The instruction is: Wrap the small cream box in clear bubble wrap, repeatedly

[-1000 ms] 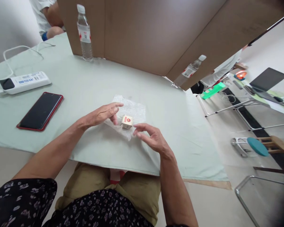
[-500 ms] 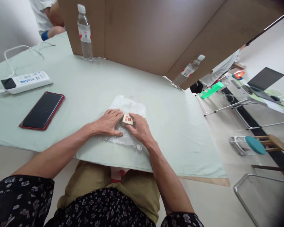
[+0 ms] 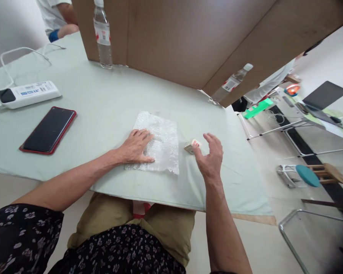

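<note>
A sheet of bubble wrap lies flat on the pale green tablecloth. My left hand rests on its left part with fingers spread, holding nothing. To the right of the sheet a small cream box with red print stands on the cloth. My right hand is just right of the box, thumb and fingers wide apart. The thumb tip overlaps the box's edge in view; whether it touches I cannot tell.
A phone and a white power bank with cables lie on the left. Water bottles stand against a cardboard partition at the back. A person's arm shows at upper left. Stools stand at right.
My right hand has carried the small box rightward off the bubble wrap and opened, leaving it on the cloth. My left hand has stayed on the sheet, shifting slightly right.
</note>
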The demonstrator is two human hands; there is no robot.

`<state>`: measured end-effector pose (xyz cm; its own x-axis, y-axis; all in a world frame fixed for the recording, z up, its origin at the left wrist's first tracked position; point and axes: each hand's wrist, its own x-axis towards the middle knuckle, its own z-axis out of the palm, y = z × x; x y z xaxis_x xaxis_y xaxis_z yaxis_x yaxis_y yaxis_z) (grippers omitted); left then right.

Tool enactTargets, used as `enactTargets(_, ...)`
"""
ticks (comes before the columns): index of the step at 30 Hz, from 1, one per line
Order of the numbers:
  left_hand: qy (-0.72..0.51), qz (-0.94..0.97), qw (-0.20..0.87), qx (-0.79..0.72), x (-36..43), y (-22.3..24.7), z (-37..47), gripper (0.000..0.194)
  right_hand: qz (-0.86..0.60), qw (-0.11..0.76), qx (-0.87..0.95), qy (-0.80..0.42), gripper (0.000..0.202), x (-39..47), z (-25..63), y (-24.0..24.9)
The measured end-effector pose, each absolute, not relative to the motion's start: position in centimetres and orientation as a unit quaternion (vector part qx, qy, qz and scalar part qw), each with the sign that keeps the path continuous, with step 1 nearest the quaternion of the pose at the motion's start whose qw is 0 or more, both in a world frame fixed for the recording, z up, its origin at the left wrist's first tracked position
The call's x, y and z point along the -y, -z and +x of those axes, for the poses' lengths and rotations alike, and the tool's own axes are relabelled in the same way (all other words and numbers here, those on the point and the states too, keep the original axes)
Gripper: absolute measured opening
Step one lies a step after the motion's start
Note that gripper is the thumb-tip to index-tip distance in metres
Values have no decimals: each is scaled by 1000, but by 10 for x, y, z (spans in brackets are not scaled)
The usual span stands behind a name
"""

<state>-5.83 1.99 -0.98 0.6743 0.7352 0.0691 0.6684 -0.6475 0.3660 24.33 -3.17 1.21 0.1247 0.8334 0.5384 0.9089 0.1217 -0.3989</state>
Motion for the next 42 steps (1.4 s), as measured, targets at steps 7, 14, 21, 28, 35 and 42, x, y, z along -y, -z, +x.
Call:
enactTargets(7, -97, 906, 165, -377, -26, 13, -64, 104, -524, 174, 827, -106, 72, 24, 165, -1)
enactTargets(14, -55, 904, 162, -391, -29, 13, -67, 122, -542, 98, 831, -75, 71, 37, 193, 19)
enactTargets(21, -43, 903, 162, -395, -27, 7, -73, 102, -562, 111, 817, -68, 70, 42, 201, 19)
enactTargets(28, -9, 898, 176, -403, -32, 3, -86, 111, -556, 164, 812, -66, 65, 41, 199, 21)
enactTargets(35, -15, 891, 193, -411, -30, -8, -86, 104, -576, 399, 712, 51, 25, 36, 228, 14)
enactTargets(42, -43, 896, 172, -407, -30, -3, -83, 94, -729, 391, 552, -105, 62, 26, 258, 14)
